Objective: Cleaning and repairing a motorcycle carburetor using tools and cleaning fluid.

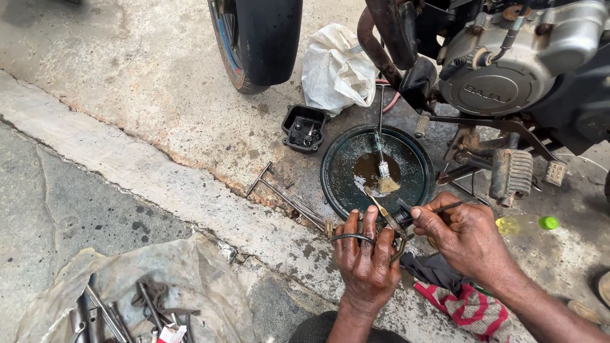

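On the concrete floor (pixel 159 95) at 1 o'clock stands the motorcycle engine (pixel 508 70), with the tyre (pixel 264 38) at 12 o'clock and a white bag (pixel 337 70) between them. At centre lies a round dark-green tray (pixel 406 152) holding a puddle of oil and a small brush (pixel 384 174); a black box-shaped part (pixel 305 127) sits just beside it at 10 o'clock, and a T-handle wrench (pixel 279 194) lies at 9 o'clock. A grey cloth with loose tools (pixel 127 305) occupies 7 o'clock. The left hand (pixel 365 257) is closed around a small metal part with a thin black ring (pixel 352 237) across its fingers, at the tray's 6 o'clock edge. The right hand (pixel 460 235) pinches a thin rod-like tool (pixel 438 208) aimed at that part. Judged step: cleaning or picking at the held part; next calls for a steady left grip and fine tool-tip control.
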